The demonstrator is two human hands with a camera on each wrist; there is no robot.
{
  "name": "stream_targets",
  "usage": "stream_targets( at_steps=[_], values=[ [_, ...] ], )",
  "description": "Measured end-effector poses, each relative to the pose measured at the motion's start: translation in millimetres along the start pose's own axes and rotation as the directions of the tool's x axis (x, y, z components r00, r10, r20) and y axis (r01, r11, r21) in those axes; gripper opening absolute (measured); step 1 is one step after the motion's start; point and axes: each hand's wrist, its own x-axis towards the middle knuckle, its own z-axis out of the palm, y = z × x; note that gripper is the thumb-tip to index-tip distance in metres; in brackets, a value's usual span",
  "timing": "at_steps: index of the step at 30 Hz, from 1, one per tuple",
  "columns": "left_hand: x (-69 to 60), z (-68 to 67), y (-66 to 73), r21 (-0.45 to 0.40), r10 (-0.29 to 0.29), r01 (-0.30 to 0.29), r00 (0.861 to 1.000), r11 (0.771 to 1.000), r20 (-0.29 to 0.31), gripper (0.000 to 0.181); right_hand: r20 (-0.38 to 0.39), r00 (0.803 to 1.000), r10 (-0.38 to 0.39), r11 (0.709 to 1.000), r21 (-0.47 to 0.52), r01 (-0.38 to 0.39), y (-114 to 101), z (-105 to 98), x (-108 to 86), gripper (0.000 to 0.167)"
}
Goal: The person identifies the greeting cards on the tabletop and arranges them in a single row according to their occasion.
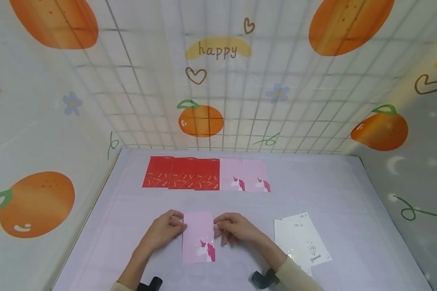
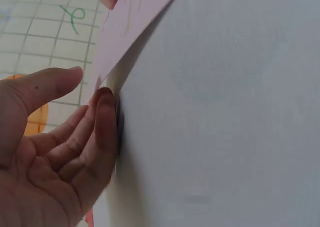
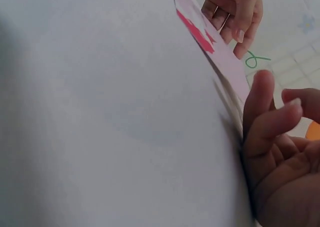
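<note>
A pink envelope (image 1: pixel 198 230) with a white and magenta unicorn lies upright in front of me in the head view. Along its left edge, my left hand (image 1: pixel 165 227) touches it with the fingertips. The left wrist view shows that hand's thumb (image 2: pixel 70 82) standing apart from its bent fingers, which meet the envelope's corner (image 2: pixel 107 72). On the opposite side, my right hand (image 1: pixel 238 227) has its fingertips at the right edge, fingers loosely bent. In the right wrist view its fingers (image 3: pixel 260 94) are beside the envelope (image 3: pixel 232 72), with nothing pinched between them.
Farther back is a row of overlapping red envelopes (image 1: pixel 182 173) and two pink unicorn envelopes (image 1: pixel 255 174). White printed envelopes (image 1: pixel 302 238) overlap at the right, partly behind my right forearm. A patterned curtain (image 1: pixel 145 101) hangs round the table (image 1: pixel 331 190).
</note>
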Motion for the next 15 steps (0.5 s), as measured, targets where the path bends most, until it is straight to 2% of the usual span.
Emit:
stream_targets(
  at_steps=[5,15],
  values=[
    [0.0,2.3,1.6,-0.128,-0.015,0.019,0.999,0.992,0.028,0.039,0.002,1.0,-0.022,1.0,0.015,0.022,1.9,-0.9,-1.1,0.032],
    [3.5,4.9,-2.5,-0.199,-0.025,0.031,0.999,0.979,0.031,0.04,-0.035,0.999,-0.03,0.996,0.078,0.032,4.1,-1.8,-3.8,0.031]
  ],
)
